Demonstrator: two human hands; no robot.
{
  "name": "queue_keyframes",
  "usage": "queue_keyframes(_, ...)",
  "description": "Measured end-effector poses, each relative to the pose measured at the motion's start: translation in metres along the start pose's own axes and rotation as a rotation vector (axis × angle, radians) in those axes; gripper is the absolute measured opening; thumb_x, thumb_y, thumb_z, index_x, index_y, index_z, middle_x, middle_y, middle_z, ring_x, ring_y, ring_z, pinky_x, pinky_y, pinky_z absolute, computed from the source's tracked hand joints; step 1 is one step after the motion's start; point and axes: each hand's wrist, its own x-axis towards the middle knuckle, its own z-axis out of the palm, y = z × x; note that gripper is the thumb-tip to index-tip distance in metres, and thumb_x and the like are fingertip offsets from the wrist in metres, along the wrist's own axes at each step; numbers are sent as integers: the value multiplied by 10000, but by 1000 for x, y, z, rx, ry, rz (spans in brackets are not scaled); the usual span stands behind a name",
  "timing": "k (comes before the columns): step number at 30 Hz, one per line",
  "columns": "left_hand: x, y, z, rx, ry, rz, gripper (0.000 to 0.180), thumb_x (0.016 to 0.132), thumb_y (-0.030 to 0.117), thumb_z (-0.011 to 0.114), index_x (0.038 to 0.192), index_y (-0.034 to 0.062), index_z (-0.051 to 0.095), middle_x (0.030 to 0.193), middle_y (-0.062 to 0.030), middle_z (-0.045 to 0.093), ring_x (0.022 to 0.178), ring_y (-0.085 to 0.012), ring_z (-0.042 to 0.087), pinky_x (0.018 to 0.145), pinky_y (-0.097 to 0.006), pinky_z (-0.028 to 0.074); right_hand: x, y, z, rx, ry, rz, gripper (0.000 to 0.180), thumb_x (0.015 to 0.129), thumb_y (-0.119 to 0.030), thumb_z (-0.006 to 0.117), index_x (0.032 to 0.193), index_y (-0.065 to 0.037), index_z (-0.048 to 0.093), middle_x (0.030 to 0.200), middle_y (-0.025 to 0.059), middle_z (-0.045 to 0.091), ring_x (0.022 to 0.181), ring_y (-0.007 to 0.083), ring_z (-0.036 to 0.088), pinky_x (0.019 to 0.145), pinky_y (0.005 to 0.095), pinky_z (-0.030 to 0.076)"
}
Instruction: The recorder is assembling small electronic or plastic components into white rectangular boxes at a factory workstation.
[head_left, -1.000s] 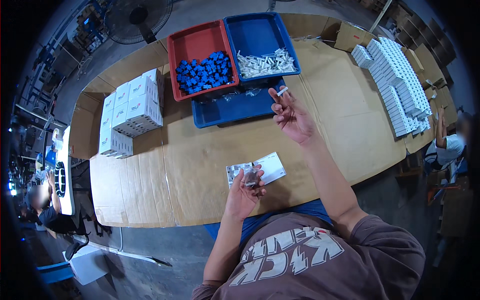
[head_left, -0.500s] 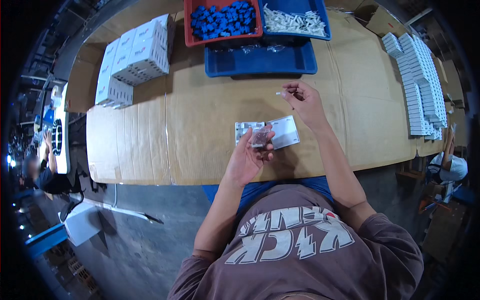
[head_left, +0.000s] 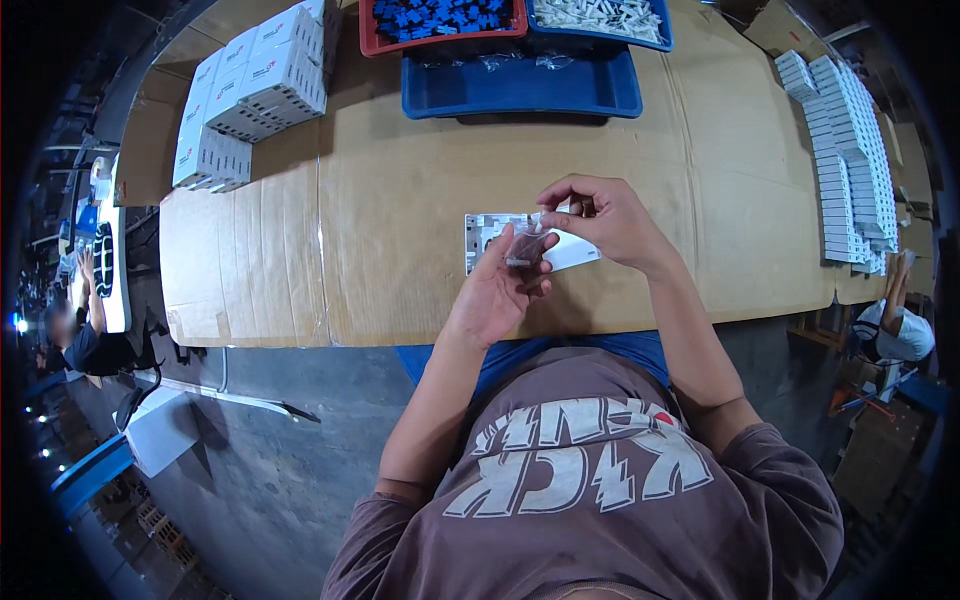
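My left hand (head_left: 490, 300) is closed, palm up, around a small clear plastic bag (head_left: 530, 245); a little white piece shows inside it. From the right, my right hand (head_left: 618, 228) meets the bag's upper edge with thumb and forefinger pinched. The small white plastic piece in that pinch is mostly hidden by the fingertips. Beneath both hands, an open white case (head_left: 478, 232) lies on the cardboard-covered table (head_left: 400, 250). Slots and fittings show in its left half, while a flat white panel (head_left: 578, 252) makes up the right side.
Beyond the hands stand a blue tray (head_left: 520, 108), a red bin (head_left: 450, 44) of blue parts and a blue bin (head_left: 600, 40) of white pieces. White boxes (head_left: 262, 85) are stacked far left, more boxes (head_left: 845, 160) at right. Co-workers (head_left: 88, 342) sit at both sides.
My right hand has come down and left with the white piece, from apart to the bag's upper edge. My left hand still holds the bag. The whole view has shifted slightly.
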Motion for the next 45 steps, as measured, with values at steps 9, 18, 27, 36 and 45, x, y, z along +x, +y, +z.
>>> queue_keyframes(9, -5, -5, 0, 46, 32, -11, 430, 1104, 452, 525, 1333, 100, 620, 1172, -59, 718, 974, -179, 669, 810, -353, 554, 17, 4, -4, -86, -300, -40, 126, 872, -73, 808, 990, -39, 778, 937, 10, 716, 772, 97, 564, 682, 255, 437)
queue_keyframes(18, -10, -12, -16, 63, 48, 13, 422, 1096, 458, 542, 1315, 106, 621, 1131, -62, 714, 978, -191, 682, 790, -360, 565, 27, 3, 2, -243, -547, -129, 122, 915, -86, 761, 1022, -48, 804, 1304, 104, 674, 1073, 199, 661, 901, 333, 514)
queue_keyframes(27, -7, -9, -19, 43, 78, 19, 428, 1113, 473, 485, 1262, 103, 643, 1059, -49, 727, 988, -202, 699, 801, -371, 582, 20, 8, 14, -89, -631, 54, 353, 1071, -326, 616, 1141, -18, 771, 1405, 124, 644, 1149, 232, 666, 995, 372, 508)
queue_keyframes(36, -7, 1, -9, 36, -13, 23, 383, 1123, 433, 475, 1252, 112, 639, 1061, -34, 742, 997, -206, 726, 802, -380, 586, 21, 11, 5, -30, -573, -9, 286, 1017, -256, 709, 1140, -4, 765, 1346, 106, 682, 1129, 212, 658, 1005, 366, 501)
queue_keyframes(45, -10, 11, -1, -8, -79, 51, 400, 1108, 281, 427, 1434, 72, 526, 1176, -121, 716, 1068, -310, 714, 879, -425, 584, 21, 9, 12, 10, -617, 58, 253, 1011, -193, 710, 1186, -19, 765, 1275, 103, 709, 1066, 182, 659, 956, 350, 525)
